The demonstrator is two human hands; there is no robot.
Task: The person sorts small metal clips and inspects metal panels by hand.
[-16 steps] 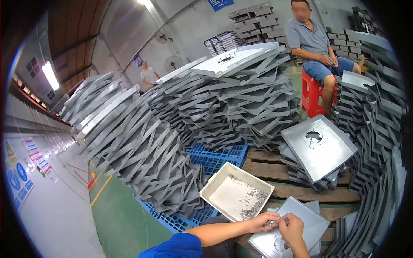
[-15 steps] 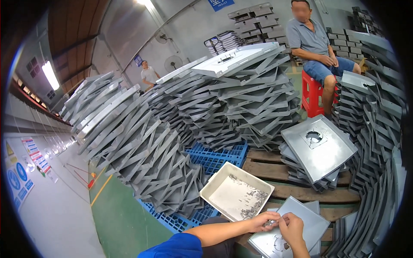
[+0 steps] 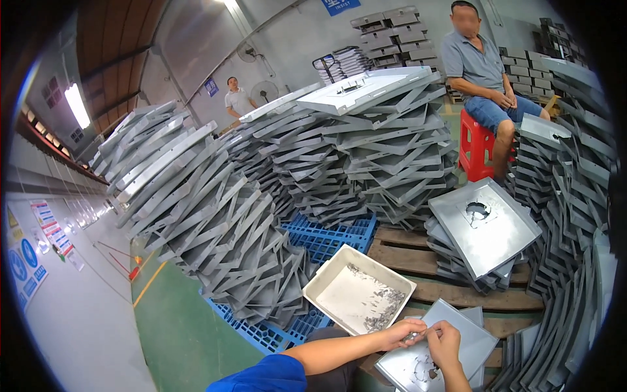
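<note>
My left hand (image 3: 402, 333) is closed around several small shiny metal pieces (image 3: 411, 336), too small to name exactly. Close beside it, my right hand (image 3: 445, 342) pinches with thumb and fingertips; whatever may be between them is hidden. Both hands hover over a grey square sheet-metal panel (image 3: 475, 341) with a ragged-looking cutout in its middle. Left of the panel, a cream plastic bin (image 3: 344, 287) holds many little metal pieces, gathered mostly along its right side.
Tall leaning stacks of grey metal panels (image 3: 222, 222) rise ahead and left on blue pallets (image 3: 326, 235). More panels (image 3: 486, 225) lie on a wooden pallet (image 3: 408, 261) and stack at right (image 3: 568, 215). One person (image 3: 480, 78) sits on a red stool (image 3: 475, 147); another (image 3: 238, 101) stands far back.
My hands stay close together over the panel, with only slight finger movement. The far standing person has shifted a little to the right. The whole view has tilted slightly.
</note>
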